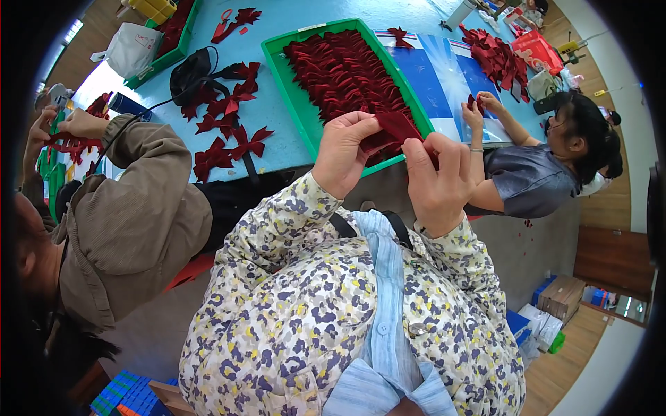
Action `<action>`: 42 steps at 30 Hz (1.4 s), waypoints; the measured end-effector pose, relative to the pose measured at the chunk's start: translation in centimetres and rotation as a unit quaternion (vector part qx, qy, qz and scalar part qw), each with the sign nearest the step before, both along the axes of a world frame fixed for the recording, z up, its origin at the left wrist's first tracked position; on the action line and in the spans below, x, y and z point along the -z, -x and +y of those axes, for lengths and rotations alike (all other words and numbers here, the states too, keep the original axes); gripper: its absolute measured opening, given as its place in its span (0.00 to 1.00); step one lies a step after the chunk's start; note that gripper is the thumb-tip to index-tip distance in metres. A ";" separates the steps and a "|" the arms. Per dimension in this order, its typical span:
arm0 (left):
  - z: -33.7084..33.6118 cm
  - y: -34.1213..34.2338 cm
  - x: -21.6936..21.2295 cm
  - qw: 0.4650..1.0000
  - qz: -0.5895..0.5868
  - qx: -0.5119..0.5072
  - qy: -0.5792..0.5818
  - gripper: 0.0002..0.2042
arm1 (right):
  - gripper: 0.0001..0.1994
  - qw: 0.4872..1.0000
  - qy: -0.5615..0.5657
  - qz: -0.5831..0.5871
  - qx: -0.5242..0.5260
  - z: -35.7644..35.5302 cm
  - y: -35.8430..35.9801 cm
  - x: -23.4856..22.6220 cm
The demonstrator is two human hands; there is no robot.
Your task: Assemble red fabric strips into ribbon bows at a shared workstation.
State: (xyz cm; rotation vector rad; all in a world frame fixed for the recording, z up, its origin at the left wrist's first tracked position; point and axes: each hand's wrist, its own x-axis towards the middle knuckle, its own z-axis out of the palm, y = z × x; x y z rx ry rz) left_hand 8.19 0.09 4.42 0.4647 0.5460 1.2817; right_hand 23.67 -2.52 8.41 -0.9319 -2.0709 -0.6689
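Between my two hands, a dark red velvet ribbon piece (397,130) is stretched above the near end of a green tray (279,90). My left hand (345,154) pinches its left end between thumb and fingers. The fingers of my right hand (442,182) are curled closed on the other end, partly hiding it. Inside the tray, dark red velvet bows (340,66) lie packed in rows. More loose bows (232,114) are scattered on the blue table (277,158) to the left of the tray.
A black cloth item (191,75) and a second green tray (182,45) are on the left. Red-handled scissors (222,25) lie farther back. Co-workers handle red pieces on both sides: one in a brown jacket (139,208), one in a grey shirt (531,177). A red bow pile (496,59) is at far right.
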 end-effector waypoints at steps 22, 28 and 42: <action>-0.4 -0.2 -0.8 1.000 -0.012 0.023 0.012 0.03 | 0.11 0.992 0.073 0.065 -0.079 -0.8 0.9 1.5; -0.9 -0.9 -1.6 0.999 -0.041 0.021 -0.001 0.03 | 0.13 0.882 0.284 0.327 -0.183 -2.7 -0.6 3.3; -1.1 -0.7 -2.6 0.996 0.023 0.080 -0.013 0.04 | 0.17 0.729 0.538 0.303 -0.295 1.5 -3.2 6.4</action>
